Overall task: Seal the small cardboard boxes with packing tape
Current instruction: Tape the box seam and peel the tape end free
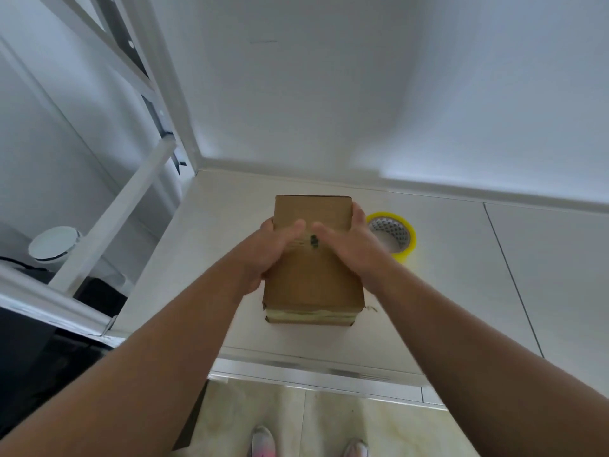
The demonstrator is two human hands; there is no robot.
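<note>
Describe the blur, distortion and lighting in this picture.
Head view: motion blur smears the left hand, right hand and the cardboard box they grip; the tape roll looks sharper; wide-angle distortion bows the counter edge and shelf frame; light is soft, with a brighter wall patch at right.

A closed brown cardboard box lies flat on the white surface, its long side running from the near edge toward the back edge. A pale tape band crosses its near face. A yellow roll of packing tape lies flat just right of it.
</note>
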